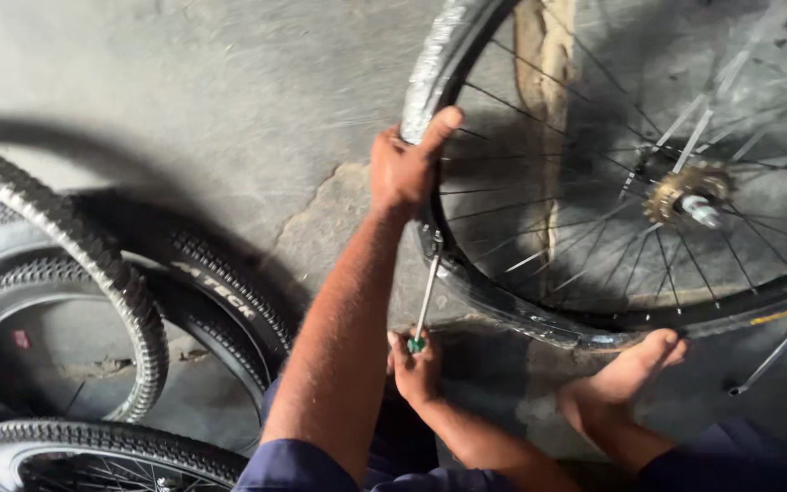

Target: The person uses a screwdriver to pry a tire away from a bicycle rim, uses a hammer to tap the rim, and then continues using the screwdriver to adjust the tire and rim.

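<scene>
Head view. A bicycle wheel (649,182) lay flat on the cracked concrete floor (229,91), its sprocket hub (685,196) up and thin wire spokes fanning out to the rim. The left hand (403,164) was closed over the tyre (430,64) at the near-left of the wheel, thumb stretched along the tread, fingers wrapped under the edge. The right hand (416,364) was fisted round the green handle of a screwdriver (427,292), whose slim steel shaft ran up to the rim just below the left hand; the tip seemed wedged between rim and tyre, though the exact seat was too small to tell. A bare foot (626,374) pressed on the wheel's lower edge.

Judgement: the step in hand looked like levering the tyre bead at the rim, one hand steadying while the tool pried. The next move would call for a firm, shallow lever stroke with the foot holding the wheel from skidding, and care that the tip not pinch whatever lies under the tyre.

Materials: the tyre was dull black rubber, dusty and greyed along its top arc; rim dark metal; sprocket brassy and toothed. To the left, spare tyres (120,301) with coarse knobbly tread lay stacked in loose loops. A thin metal rod (771,355) lay at lower right. Blue cloth showed at the sleeve and knee.
</scene>
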